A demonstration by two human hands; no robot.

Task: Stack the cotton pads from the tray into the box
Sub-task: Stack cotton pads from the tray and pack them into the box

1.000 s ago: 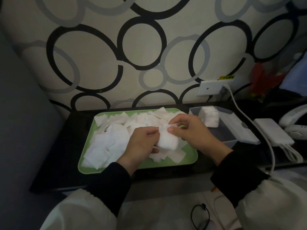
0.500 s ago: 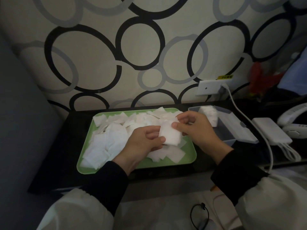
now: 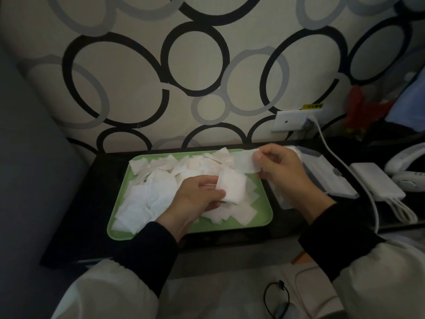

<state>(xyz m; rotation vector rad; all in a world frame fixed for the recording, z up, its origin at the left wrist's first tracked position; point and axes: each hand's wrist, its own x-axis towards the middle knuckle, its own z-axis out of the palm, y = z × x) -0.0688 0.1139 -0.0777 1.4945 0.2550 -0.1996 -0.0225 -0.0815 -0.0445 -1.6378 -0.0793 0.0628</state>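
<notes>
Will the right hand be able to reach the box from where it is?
Probably yes. The right hand, pinching one cotton pad, is partly over the box, whose lid seems flipped open to the side. Nothing stands between them.

Counts: 1 tray (image 3: pixel 266 217), lower centre. 1 box (image 3: pixel 322 168), centre right. 2 hands: left hand (image 3: pixel 195 199), right hand (image 3: pixel 280 171). 1 pad stack (image 3: pixel 231 187) in the left, 1 single pad (image 3: pixel 243 163) in the right. Loose pads (image 3: pixel 156 192) on tray: dozens, overlapping, no exact count. Right edge: 1 socket (image 3: pixel 289 120), 1 cable (image 3: pixel 345 164), 1 power bank (image 3: pixel 377 183).
</notes>
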